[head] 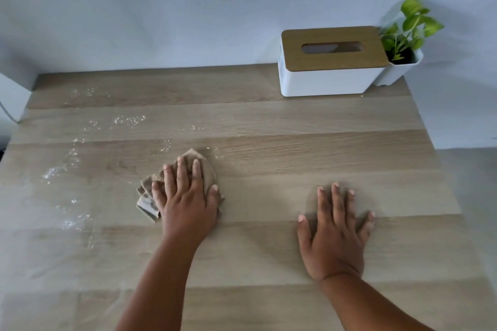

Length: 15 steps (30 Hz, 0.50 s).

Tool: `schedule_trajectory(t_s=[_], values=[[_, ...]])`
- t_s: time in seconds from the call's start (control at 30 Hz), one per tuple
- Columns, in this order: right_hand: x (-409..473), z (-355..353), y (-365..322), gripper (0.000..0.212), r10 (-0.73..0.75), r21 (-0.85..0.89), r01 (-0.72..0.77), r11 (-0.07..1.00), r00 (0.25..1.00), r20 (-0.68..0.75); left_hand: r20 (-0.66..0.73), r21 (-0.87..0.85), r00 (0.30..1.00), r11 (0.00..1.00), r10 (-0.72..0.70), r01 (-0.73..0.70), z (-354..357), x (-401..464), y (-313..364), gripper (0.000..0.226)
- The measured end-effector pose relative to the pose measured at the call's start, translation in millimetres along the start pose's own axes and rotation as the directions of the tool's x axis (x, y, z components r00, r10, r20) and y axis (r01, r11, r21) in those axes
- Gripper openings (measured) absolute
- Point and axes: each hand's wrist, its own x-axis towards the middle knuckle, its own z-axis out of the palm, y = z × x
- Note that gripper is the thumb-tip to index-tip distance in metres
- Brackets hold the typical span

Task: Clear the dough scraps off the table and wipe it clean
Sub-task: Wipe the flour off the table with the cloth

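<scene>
A crumpled beige cloth (204,166) lies on the light wooden table (269,121), left of the middle. My left hand (185,196) presses flat on the cloth with straight, spread fingers. My right hand (334,231) rests flat on the bare tabletop to the right, fingers spread, holding nothing. White flour or dough specks (129,119) are scattered over the left part of the table, with more specks (57,170) near the left edge. That left area looks wet and shiny.
A white tissue box with a wooden lid (333,62) stands at the back right of the table. Beside it sits a small green plant in a white pot (403,62). A pale wall runs behind the table.
</scene>
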Motion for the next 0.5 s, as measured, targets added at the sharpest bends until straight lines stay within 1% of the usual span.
schedule_trajectory(t_s=[0.03,0.1,0.2,0.3,0.4,0.43,0.47,0.5], values=[[0,-1,0,0.077,0.001,-0.003,-0.001,1.0,1.0,0.007,0.018,0.01,1.0,1.0,-0.024,0.024,1,9,11,0.078],[0,-1,0,0.077,0.004,-0.007,-0.004,1.0,1.0,0.019,0.046,0.026,0.999,1.0,0.009,-0.011,1,22,29,0.079],[-1,-3,0,0.077,0.006,-0.004,-0.006,1.0,1.0,0.028,0.063,0.07,0.981,0.98,0.181,-0.185,0,23,41,0.073],[-1,-6,-2,0.078,0.005,-0.001,-0.005,1.0,0.999,0.034,0.104,0.096,0.92,0.917,0.377,-0.387,-3,8,30,0.069],[-1,-8,-3,0.078,0.005,0.006,-0.005,1.0,0.999,0.042,0.126,0.055,0.837,0.839,0.532,-0.542,-5,-14,3,0.063],[-1,-8,-3,0.078,0.008,0.009,-0.008,1.0,0.999,0.043,0.12,0.032,0.825,0.828,0.553,-0.56,-5,-20,-8,0.061],[-1,-8,-3,0.078,0.01,0.009,-0.01,1.0,0.999,0.044,0.104,0.006,0.827,0.831,0.553,-0.556,-6,-25,-19,0.06],[-1,-8,-3,0.078,0.011,0.006,-0.011,1.0,0.999,0.047,0.085,-0.016,0.844,0.847,0.53,-0.531,-7,-28,-29,0.06]])
